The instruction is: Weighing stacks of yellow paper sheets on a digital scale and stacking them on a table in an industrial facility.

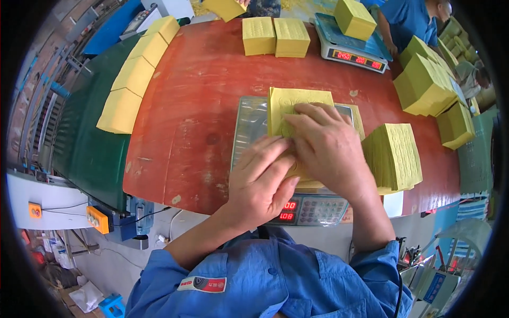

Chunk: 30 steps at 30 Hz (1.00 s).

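In front of me, a stack of yellow embossed paper rests on a digital scale. Both of my hands are over it. My left hand is at the stack's near left side, fingers bent and closed on the paper, thumb toward me. Reaching in from the right, my right hand has its bent fingers closed against the top sheets, tips pointing left. The fingertips of both hands nearly meet, and what lies between them is partly hidden. Right of the scale stands another yellow paper stack, close to my right wrist.
A red tabletop carries two yellow stacks at the back and a second scale with a stack. More stacks stand at the right. Yellow blocks line a green surface at left. A co-worker is at the far right.
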Tool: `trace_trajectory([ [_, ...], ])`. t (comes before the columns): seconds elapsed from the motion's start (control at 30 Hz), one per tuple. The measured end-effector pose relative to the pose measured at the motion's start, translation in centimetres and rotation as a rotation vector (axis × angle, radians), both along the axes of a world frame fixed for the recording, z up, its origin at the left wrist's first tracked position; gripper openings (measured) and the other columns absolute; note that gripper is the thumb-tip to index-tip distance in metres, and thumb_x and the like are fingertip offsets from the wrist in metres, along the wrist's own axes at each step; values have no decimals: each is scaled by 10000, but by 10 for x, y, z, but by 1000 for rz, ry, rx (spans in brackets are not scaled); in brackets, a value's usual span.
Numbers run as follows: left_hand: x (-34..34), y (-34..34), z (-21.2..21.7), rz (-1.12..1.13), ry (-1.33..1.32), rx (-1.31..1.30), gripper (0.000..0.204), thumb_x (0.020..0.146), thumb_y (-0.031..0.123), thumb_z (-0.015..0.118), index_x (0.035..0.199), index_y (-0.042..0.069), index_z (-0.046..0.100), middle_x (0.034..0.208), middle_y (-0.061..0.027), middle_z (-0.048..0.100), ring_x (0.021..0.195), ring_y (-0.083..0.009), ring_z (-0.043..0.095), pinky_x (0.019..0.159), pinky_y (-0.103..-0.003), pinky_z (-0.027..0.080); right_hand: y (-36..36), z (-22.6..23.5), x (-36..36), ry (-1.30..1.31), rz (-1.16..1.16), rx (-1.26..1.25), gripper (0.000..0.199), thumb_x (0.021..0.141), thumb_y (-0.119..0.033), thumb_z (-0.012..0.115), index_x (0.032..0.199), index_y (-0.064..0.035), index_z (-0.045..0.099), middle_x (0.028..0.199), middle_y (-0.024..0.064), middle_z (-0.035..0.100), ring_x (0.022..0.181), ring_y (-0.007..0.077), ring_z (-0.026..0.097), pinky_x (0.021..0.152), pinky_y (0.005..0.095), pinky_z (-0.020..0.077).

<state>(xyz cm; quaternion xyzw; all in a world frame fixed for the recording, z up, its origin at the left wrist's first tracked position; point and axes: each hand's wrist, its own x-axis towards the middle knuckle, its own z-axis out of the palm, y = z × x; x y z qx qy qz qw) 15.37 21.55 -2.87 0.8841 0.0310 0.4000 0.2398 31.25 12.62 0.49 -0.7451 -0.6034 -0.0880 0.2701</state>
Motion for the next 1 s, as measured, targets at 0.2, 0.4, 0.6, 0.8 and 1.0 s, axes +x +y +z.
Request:
trace_trajectory([
  [0.2,4,-5,-10,39,-33,37,287,765,35,717,1038,-31,658,1152,-176,643,1079,-372,629,951,-452,514,39,-3,19,-107,126,14,231,850,-162,632,1054,-64,676,1120,88,663,1071,296,587,929,435,449],
  [0.4,3,-7,-11,36,-13,-10,276,772,50,721,1029,-24,655,1165,-169,635,1112,-348,619,930,-417,526,47,-3,24,-111,144,-109,425,876,-214,633,1264,-43,605,1333,137,588,1250,329,512,1019,457,403],
  [0.6,-15,0,-13,44,-64,-93,275,784,76,724,1030,-20,648,1147,-177,608,1117,-345,597,937,-425,513,44,13,-17,-173,140,-66,460,822,-95,662,1266,1,591,1309,196,594,1258,379,521,1063,464,407],
  [0.8,-95,55,-4,127,-290,-183,241,703,38,738,923,-19,660,1060,-168,640,1017,-360,634,886,-450,507,84,36,-128,87,276,29,354,827,-15,639,1177,39,634,1218,215,627,1119,391,599,971,441,478],
  [1.0,-220,176,5,340,-241,47,198,679,24,720,859,-23,652,1061,-188,649,973,-375,648,835,-449,520,204,18,-237,372,431,131,329,874,-27,631,1196,36,624,1194,232,625,1092,389,610,946,422,494],
])
